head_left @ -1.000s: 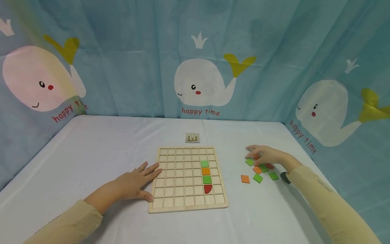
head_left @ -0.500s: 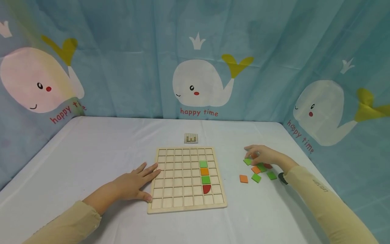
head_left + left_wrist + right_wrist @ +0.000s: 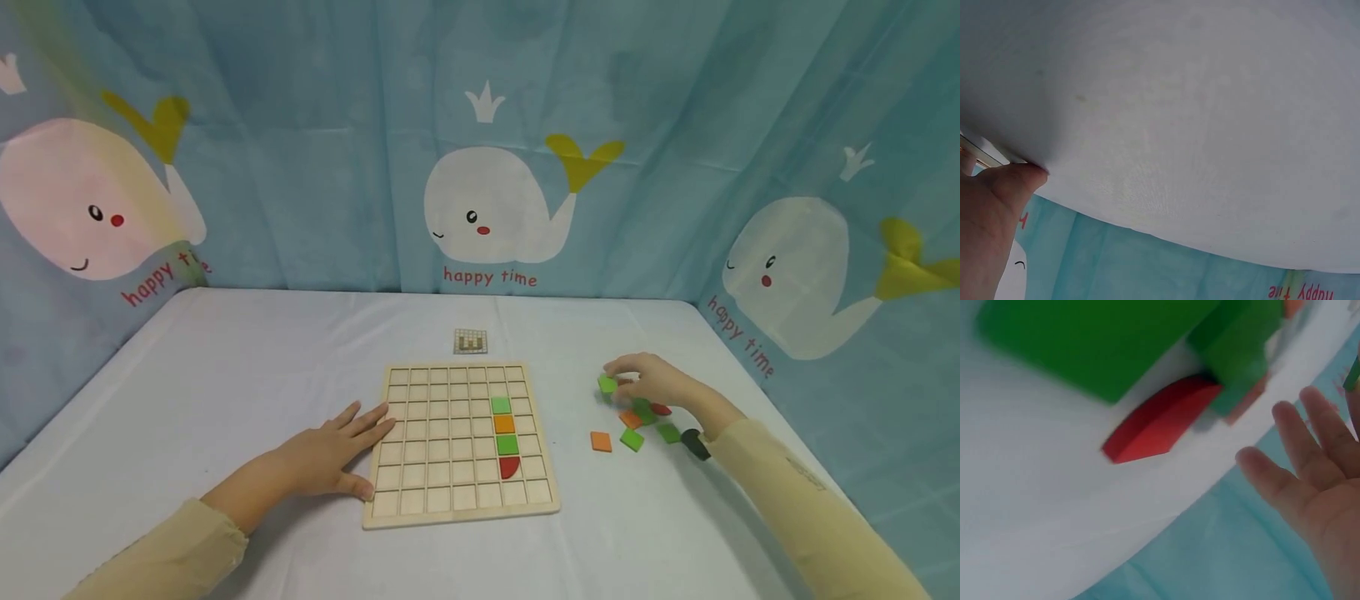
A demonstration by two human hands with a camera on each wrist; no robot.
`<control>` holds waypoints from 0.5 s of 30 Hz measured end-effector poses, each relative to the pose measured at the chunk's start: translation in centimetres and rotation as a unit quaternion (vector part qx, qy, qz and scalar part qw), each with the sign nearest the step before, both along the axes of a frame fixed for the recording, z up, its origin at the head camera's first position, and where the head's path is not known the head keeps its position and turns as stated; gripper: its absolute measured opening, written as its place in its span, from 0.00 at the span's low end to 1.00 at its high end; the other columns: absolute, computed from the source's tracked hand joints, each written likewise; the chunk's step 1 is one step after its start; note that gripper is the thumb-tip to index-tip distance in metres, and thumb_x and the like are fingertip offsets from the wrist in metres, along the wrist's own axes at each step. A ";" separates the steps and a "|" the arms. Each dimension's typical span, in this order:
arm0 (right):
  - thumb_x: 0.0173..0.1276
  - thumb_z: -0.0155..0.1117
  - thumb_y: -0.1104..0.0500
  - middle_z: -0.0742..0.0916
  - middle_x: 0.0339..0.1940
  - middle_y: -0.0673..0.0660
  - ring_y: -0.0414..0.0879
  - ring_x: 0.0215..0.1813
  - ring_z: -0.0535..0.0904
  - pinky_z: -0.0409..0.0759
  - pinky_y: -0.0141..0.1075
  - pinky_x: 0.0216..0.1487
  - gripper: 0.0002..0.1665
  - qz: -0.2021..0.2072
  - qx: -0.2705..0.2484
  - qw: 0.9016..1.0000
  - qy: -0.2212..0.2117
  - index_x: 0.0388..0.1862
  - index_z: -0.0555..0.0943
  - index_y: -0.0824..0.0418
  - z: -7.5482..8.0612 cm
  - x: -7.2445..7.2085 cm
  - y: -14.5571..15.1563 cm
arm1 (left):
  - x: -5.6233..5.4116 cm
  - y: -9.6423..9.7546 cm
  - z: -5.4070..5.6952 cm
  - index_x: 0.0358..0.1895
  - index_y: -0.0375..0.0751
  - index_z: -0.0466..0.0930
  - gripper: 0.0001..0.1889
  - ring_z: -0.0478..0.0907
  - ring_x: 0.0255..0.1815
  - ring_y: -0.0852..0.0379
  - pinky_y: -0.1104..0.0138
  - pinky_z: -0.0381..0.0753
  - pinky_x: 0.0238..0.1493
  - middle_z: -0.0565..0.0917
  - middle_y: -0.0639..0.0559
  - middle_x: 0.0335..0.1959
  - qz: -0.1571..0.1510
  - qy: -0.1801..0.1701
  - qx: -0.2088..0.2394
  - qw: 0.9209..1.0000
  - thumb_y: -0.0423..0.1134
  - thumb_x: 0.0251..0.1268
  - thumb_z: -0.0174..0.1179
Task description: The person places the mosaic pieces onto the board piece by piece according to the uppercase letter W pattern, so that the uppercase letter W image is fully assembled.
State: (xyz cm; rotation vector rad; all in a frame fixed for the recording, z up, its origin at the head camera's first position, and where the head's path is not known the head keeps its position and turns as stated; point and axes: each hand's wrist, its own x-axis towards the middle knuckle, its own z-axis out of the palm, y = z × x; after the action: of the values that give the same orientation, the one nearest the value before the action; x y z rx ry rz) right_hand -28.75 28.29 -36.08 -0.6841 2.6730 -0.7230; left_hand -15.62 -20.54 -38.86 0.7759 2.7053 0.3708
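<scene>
At the left edge of the wooden grid board [image 3: 461, 518], my left hand [image 3: 322, 454] rests with fingers spread, fingertips on the rim. In the left wrist view only part of this hand [image 3: 997, 206] shows, at the board's edge. On the board, a light green tile [image 3: 501, 405], an orange tile [image 3: 504, 424], a green tile [image 3: 507, 445] and a red quarter-round tile [image 3: 509, 467] stand in one column. My right hand [image 3: 656, 382] pinches a green square tile [image 3: 607, 384] above the loose pieces. The right wrist view shows the held tile [image 3: 1352, 376] only at its edge.
Loose tiles lie right of the board, among them an orange tile [image 3: 601, 442], a green tile [image 3: 632, 439] and a red piece [image 3: 660, 409]. A small pattern card [image 3: 470, 342] lies behind the board. A dark object [image 3: 695, 444] sits by the right wrist. Whale-printed curtains [image 3: 330, 167] enclose the table.
A green tile has come up off the table in my right hand's fingers and is now tilted. The left hand stays at the board's edge.
</scene>
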 end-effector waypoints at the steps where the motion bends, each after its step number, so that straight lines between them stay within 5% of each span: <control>1: 0.65 0.67 0.64 0.82 0.55 0.67 0.63 0.58 0.76 0.74 0.56 0.58 0.19 -0.004 -0.006 1.000 0.002 0.53 0.80 0.69 0.2 0.2 -0.1 | 0.0 0.0 0.0 0.76 0.42 0.54 0.53 0.45 0.74 0.28 0.29 0.63 0.54 0.49 0.43 0.78 0.001 0.000 0.000 1.000 0.70 0.51 0.58; 6: 0.66 0.66 0.65 0.85 0.45 0.59 0.54 0.48 0.79 0.79 0.45 0.49 0.17 -0.033 -0.052 0.998 -0.016 0.52 0.79 0.70 1.1 1.1 -1.2 | 0.0 0.0 0.1 0.76 0.42 0.55 0.53 0.45 0.74 0.28 0.30 0.63 0.55 0.49 0.44 0.78 0.004 0.001 -0.001 1.000 0.70 0.51 0.58; 15: 0.66 0.65 0.65 0.83 0.50 0.61 0.50 0.49 0.78 0.80 0.41 0.48 0.23 -0.073 -0.164 0.980 -0.081 0.59 0.77 0.72 1.5 2.7 -3.2 | 0.1 0.0 0.1 0.76 0.41 0.55 0.53 0.45 0.74 0.29 0.30 0.63 0.55 0.49 0.44 0.78 -0.001 0.004 0.000 1.000 0.70 0.51 0.57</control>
State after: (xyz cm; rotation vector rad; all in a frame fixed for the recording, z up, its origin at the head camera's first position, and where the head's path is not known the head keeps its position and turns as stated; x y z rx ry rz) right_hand -26.01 25.05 -34.55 -0.4823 2.4973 -1.2229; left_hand -15.53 -20.58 -38.78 0.7813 2.7113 0.3681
